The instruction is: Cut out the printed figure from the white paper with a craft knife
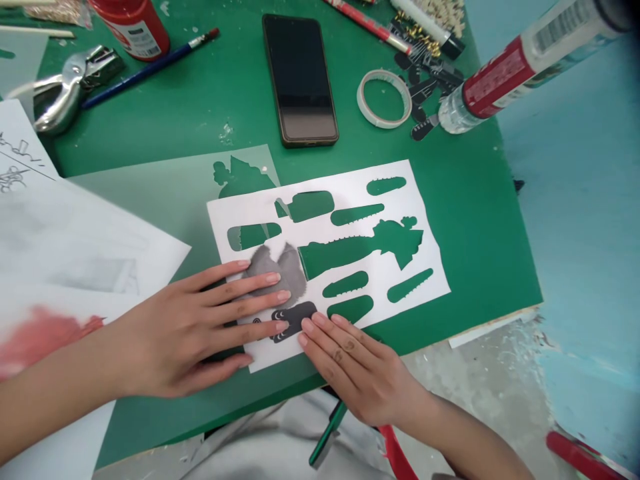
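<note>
My left hand (pixel 195 330) lies flat with fingers spread over a white paper sheet (pixel 360 250) with several shaped cut-outs. Under its fingers is a grey, ragged-edged paper piece (pixel 293 270), and one fingertip touches a dark paper cut-out (pixel 295 322) with pale curved marks. My right hand (pixel 357 367) presses its fingertips, held close together, against the right end of that dark piece. Below the right palm a green pen (pixel 327 433) with a dark clip sticks out past the table edge, apparently held by the hidden thumb. A translucent sheet (pixel 150 180) lies partly beneath the white one.
A phone (pixel 300 80), a tape roll (pixel 384 99) and a bottle (pixel 520 73) stand or lie beyond the sheets. At the left are a hole punch (pixel 70 90), a paintbrush (pixel 150 68), a red jar (pixel 133 27) and drawing papers (pixel 125 233). Small dark cut-outs (pixel 425 87) lie near the bottle.
</note>
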Motion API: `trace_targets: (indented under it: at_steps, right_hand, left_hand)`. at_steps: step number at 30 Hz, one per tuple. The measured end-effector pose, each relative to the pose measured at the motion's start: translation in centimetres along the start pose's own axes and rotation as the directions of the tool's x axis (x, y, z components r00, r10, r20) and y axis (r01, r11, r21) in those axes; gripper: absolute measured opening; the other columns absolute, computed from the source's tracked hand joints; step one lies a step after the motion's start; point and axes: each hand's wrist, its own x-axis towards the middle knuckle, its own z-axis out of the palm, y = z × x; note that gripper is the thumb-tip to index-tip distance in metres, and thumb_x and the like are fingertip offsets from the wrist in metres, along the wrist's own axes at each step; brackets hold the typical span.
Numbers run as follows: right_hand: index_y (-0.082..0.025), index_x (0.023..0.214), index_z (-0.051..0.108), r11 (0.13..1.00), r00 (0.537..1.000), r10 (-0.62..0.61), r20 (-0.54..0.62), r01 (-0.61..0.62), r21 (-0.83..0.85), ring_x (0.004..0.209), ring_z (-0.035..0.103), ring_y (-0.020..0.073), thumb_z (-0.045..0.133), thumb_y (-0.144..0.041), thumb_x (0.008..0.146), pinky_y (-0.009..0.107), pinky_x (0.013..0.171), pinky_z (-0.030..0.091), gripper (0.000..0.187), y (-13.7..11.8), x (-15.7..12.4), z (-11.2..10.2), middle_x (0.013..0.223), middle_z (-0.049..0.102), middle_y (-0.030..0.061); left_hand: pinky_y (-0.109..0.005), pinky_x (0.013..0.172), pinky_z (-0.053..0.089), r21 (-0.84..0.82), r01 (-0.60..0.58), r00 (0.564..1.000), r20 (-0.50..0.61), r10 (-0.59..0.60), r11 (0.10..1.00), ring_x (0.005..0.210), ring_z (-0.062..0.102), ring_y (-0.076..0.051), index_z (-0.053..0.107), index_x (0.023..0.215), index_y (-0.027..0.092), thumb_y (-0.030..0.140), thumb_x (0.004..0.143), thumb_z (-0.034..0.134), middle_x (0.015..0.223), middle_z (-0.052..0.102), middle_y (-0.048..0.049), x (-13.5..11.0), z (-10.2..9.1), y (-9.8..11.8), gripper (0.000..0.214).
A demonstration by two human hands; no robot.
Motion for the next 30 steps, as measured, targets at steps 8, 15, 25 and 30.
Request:
trace_targets:
  at_steps: [8,15,25,30]
  right_hand:
    - [-0.001,0.147,0.065,1.0,1.0,-0.007,-0.001,0.007,0.01,0.146,0.063,0.0289,0.039,-0.012,0.112,0.044,0.132,0.047,0.045,0.08,-0.06,0.08,0.151,0.067,0.0166]
    - [-0.003,0.144,0.068,1.0,1.0,0.007,-0.014,-0.007,0.009,0.145,0.064,0.0267,0.036,-0.012,0.112,0.042,0.131,0.047,0.046,-0.02,0.05,-0.02,0.148,0.07,0.0137]
    - [-0.002,0.147,0.065,1.0,1.0,0.004,-0.003,-0.003,0.02,0.15,0.06,0.0282,0.045,-0.013,0.111,0.043,0.131,0.048,0.043,0.01,-0.08,0.05,0.152,0.066,0.0159]
    - [-0.001,0.146,0.066,1.0,1.0,0.001,-0.002,-0.001,0.029,0.15,0.059,0.029,0.044,-0.013,0.111,0.043,0.132,0.047,0.043,0.0,-0.11,0.01,0.152,0.066,0.0166]
  left_hand:
    - [-0.043,0.143,0.011,0.084,-0.058,0.997,0.05,0.054,0.995,0.167,0.034,-0.023,0.055,0.159,0.032,0.039,0.105,0.059,0.176,0.041,0.0048,-0.22,-0.15,-0.25,0.054]
    - [-0.042,0.143,0.01,0.077,-0.052,0.998,0.05,0.048,0.996,0.166,0.035,-0.023,0.057,0.157,0.033,0.041,0.106,0.06,0.176,0.041,0.0054,-0.08,-0.16,-0.28,0.052]
    - [-0.044,0.143,0.011,0.09,-0.054,0.998,0.049,0.05,0.994,0.167,0.033,-0.022,0.057,0.157,0.032,0.04,0.106,0.058,0.176,0.04,0.0046,-0.18,-0.07,-0.23,0.051]
    - [-0.044,0.143,0.011,0.119,-0.066,0.997,0.045,0.061,0.991,0.168,0.031,-0.021,0.058,0.154,0.032,0.039,0.106,0.057,0.176,0.04,0.0048,-0.33,0.02,-0.23,0.049]
